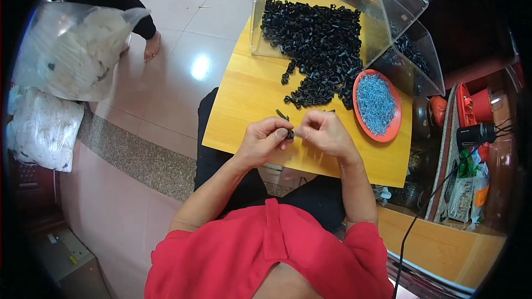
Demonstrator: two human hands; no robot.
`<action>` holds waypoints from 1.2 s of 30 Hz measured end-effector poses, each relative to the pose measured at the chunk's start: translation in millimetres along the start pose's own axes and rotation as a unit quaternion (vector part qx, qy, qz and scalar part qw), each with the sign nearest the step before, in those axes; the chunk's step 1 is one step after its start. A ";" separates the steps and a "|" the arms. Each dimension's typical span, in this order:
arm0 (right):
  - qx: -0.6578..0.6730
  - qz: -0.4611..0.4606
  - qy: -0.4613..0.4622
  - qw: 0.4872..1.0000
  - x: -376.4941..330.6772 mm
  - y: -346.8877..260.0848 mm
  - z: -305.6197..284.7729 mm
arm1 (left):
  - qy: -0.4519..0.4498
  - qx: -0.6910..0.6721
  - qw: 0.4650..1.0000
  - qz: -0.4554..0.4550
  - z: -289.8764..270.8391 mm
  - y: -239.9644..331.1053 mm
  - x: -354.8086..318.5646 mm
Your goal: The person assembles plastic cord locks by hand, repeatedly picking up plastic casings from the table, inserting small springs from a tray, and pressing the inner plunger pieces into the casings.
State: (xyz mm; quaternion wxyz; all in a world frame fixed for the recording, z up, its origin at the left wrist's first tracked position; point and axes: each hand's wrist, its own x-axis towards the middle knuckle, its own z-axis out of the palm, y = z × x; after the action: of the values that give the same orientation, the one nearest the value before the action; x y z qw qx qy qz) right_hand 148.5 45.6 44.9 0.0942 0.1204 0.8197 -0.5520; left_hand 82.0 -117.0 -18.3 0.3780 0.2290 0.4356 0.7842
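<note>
Black part [290,134] left of the red plate [382,138] sat pinched by my left fingers [276,135], the right fingers [310,130] closed, contents unclear; slackening risked a drop.

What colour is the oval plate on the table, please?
The plate is orange-red; the head view shows it best.

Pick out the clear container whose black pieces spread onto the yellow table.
The left clear container, nearer the left hand: its black pieces trail onto the yellow table. The right clear container, beyond the red plate, shows black pieces inside.
</note>
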 end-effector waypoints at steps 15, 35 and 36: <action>-0.467 -0.272 0.196 0.818 62.2 4.4 9.2 | 0.011 -0.207 0.978 -0.037 -8.7 -0.2 3.6; 0.232 -0.052 0.169 0.957 -38.0 4.6 10.5 | -0.005 -0.184 0.981 -0.057 2.9 -4.9 8.4; 0.249 -0.064 0.175 0.950 -39.1 2.9 12.4 | -0.002 -0.187 0.980 -0.066 2.1 -6.0 8.8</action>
State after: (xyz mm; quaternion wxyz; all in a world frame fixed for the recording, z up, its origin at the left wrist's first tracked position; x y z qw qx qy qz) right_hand 186.9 31.4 49.0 -0.1194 0.1827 0.6655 -0.7138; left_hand 80.4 -106.9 -22.1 0.4662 0.1268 0.2944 0.8246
